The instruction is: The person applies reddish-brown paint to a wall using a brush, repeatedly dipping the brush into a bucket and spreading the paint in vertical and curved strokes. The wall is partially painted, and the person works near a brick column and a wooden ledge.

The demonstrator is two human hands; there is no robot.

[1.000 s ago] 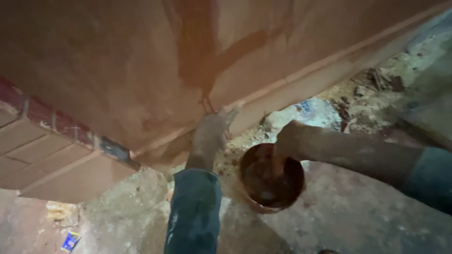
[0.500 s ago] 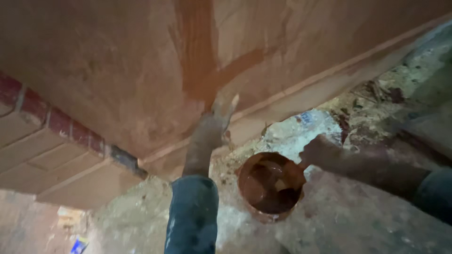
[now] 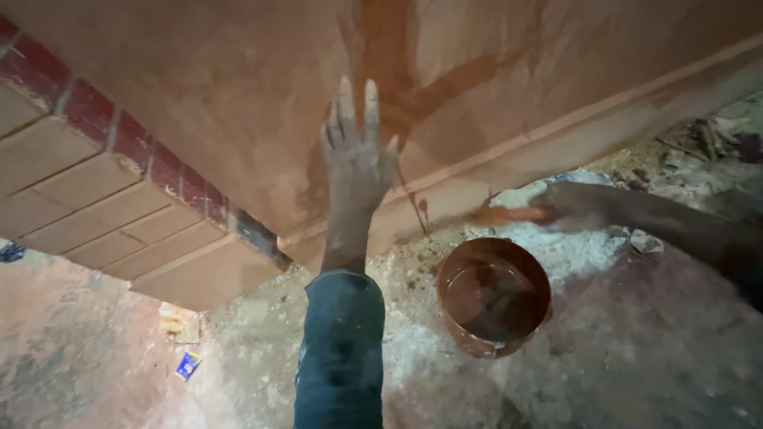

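Hands two, left hand (image 3: 357,163) open, fingers spread flat on one plastered wall (image 3: 199,87), right hand (image 3: 576,206) gripping one wet brush (image 3: 509,214), one paint-filled bucket (image 3: 493,295) just below it.

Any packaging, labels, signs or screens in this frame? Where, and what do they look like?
Small wrapper: on the ground at lower left, below the brick ledge; flat, crumpled, blue with a yellow patch.
Blue scrap: at the far left edge on the ground; too small to tell whether it is packaging.
No signs or screens in view; the bucket shows no label.
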